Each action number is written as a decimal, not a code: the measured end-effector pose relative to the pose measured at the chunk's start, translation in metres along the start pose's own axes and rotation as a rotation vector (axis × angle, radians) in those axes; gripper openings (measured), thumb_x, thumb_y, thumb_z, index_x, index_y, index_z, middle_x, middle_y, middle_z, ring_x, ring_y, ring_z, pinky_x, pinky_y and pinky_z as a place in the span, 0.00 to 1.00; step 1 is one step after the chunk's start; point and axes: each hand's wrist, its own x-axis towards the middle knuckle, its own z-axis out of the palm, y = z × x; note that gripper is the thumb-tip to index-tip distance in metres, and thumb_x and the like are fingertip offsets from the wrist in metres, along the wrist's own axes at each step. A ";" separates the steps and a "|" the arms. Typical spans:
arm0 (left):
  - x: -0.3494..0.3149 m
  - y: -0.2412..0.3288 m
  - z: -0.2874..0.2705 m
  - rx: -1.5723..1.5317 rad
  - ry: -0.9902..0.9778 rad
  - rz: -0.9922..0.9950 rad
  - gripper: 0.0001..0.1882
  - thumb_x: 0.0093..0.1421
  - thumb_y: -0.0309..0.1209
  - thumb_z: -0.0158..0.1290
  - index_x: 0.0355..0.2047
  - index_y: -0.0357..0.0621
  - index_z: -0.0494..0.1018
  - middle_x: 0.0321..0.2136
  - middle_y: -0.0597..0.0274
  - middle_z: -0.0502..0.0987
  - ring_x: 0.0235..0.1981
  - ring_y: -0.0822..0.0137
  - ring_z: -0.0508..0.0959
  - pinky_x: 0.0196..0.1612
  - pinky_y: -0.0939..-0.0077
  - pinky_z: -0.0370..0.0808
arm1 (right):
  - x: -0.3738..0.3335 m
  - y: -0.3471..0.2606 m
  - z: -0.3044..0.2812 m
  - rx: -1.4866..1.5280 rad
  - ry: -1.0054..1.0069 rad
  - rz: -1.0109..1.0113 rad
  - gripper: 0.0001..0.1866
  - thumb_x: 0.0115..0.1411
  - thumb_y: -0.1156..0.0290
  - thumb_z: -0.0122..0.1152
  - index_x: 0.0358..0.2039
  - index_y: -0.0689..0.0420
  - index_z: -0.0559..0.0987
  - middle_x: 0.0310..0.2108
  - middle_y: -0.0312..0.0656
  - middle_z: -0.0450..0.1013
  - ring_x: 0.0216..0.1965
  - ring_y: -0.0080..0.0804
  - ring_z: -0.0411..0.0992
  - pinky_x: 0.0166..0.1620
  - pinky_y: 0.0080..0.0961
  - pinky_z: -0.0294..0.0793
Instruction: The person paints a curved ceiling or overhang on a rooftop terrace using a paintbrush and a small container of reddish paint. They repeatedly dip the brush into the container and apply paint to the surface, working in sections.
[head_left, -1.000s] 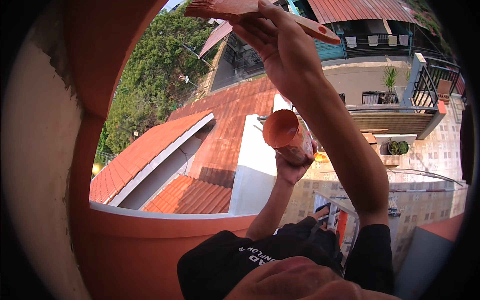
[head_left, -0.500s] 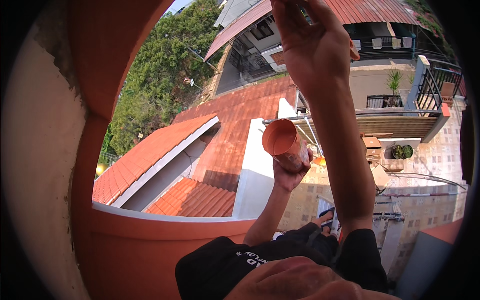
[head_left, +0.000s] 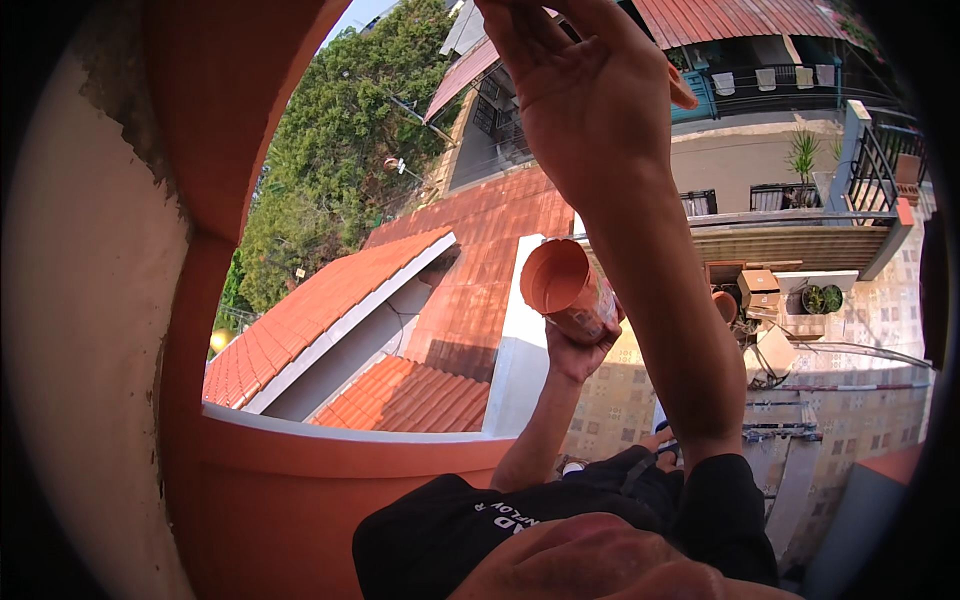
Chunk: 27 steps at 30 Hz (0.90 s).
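Observation:
My left hand [head_left: 583,358] is wrapped round the lower part of an orange plastic cup [head_left: 560,282]. The cup's mouth tilts toward me, and its inside and outer wall are smeared with orange and paler paint. My right arm is raised high, passing just right of the cup. The palm of my right hand [head_left: 600,115] faces me, with its fingers curling away and cut off by the top edge. Past the thumb side of that hand juts a small orange tip [head_left: 683,88]; what the fingers hold, if anything, is hidden.
An orange-painted arch [head_left: 190,130] and a low orange wall [head_left: 320,470] frame the left and front. Beyond lie tiled roofs [head_left: 330,310] and trees [head_left: 340,140]. Far below on the right, cardboard boxes [head_left: 760,288] and a ladder-like metal frame [head_left: 785,430] stand on tiled ground [head_left: 610,400].
My right hand has shifted left in the picture, still raised. The cup stays in my left hand at nearly the same place. The background has slid slightly to the right.

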 end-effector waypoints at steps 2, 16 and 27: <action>-0.001 -0.001 0.001 -0.004 -0.020 0.009 0.35 0.57 0.53 0.52 0.59 0.47 0.62 0.55 0.55 0.67 0.54 0.52 0.67 0.45 0.57 0.76 | -0.004 -0.002 -0.005 -0.001 0.020 -0.080 0.11 0.65 0.71 0.51 0.40 0.67 0.71 0.39 0.48 0.74 0.41 0.33 0.75 0.51 0.27 0.79; 0.001 -0.001 0.009 0.030 0.002 -0.041 0.32 0.59 0.51 0.51 0.58 0.47 0.62 0.53 0.56 0.67 0.54 0.53 0.67 0.44 0.55 0.76 | 0.005 -0.031 0.022 -0.065 -0.117 -0.091 0.10 0.67 0.72 0.50 0.38 0.68 0.70 0.37 0.50 0.72 0.42 0.35 0.74 0.52 0.28 0.78; -0.004 0.013 -0.007 0.157 -0.047 0.058 0.29 0.61 0.50 0.48 0.56 0.45 0.66 0.50 0.58 0.73 0.50 0.55 0.73 0.49 0.57 0.76 | 0.030 -0.004 -0.014 0.322 -0.234 -0.126 0.14 0.66 0.70 0.53 0.45 0.68 0.72 0.45 0.52 0.74 0.49 0.39 0.74 0.56 0.31 0.77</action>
